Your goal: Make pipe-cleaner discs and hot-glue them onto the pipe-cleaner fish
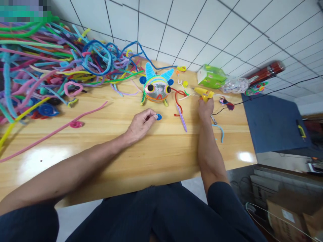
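Observation:
Between the thumb and fingers of my left hand [143, 124] is a small blue coil [158, 116], apparently wound pipe cleaner, held just over the table. Out to the right, my right hand [206, 107] is closed around a yellow glue gun [204, 93], whose nozzle points left. Behind and between my hands stands a colourful pipe-cleaner creature [156, 88] with blue ears, black round eyes and a silvery middle. Right of it lie a red pipe cleaner [180, 106] and a purple pointed strip [182, 118].
A big tangled heap of pipe cleaners [50, 67] fills the table's left side. A long pink one [55, 134] lies in front. At the back right are a green tissue pack [211, 76] and a red cylinder [267, 72]. A black cord [277, 88] crosses the right side.

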{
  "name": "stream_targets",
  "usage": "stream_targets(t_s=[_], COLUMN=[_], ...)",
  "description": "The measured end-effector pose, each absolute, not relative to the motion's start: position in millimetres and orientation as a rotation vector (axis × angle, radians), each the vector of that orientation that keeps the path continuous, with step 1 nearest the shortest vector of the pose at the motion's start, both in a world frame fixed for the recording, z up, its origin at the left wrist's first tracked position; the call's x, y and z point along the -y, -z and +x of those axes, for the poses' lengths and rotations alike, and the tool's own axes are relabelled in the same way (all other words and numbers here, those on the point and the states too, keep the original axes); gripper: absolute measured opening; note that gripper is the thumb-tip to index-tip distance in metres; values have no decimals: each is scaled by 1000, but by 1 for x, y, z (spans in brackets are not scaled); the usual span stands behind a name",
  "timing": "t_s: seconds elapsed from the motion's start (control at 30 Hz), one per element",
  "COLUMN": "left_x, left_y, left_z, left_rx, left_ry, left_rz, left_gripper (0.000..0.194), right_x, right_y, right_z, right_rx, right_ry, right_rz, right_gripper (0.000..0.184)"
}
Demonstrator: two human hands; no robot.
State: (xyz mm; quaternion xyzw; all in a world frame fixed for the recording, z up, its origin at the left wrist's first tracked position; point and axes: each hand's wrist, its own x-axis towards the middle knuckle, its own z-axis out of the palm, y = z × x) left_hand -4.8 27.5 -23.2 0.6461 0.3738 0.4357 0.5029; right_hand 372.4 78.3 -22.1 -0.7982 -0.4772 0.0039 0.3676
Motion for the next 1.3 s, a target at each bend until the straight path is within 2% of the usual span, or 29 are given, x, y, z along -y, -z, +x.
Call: stream_targets(t_s=[0.1,0.23,0.33,0.53,0.83,1.3], left_x=[-29,-31,-32,-34,-34,-33], left_y=[21,18,17,15,11,12], left_z=[-5,-6,-6,-8,-10,-9], left_rx=[-900,-892,-895,-892,-859,-845], left_ry=[-1078,-1078,-1048,-1003,-953,-930], left_rz=[1599,1640,1662,1717,1811,1830], left_gripper=[22,23,24,19,16,18], right_x=[-74,-47,-21,6,5,4], right_y=[10,-10,-20,-19,-10,-9], right_z=[370,348,314,257,261,264], right_rx=[1106,1232,1350,1442,1570,1688], right_ry=[-15,-107,-237,-467,-372,-316], right_rz=[-2079,-1950,-1887,-1833,-1918,-1983], right_gripper=[32,24,38,42,33,31])
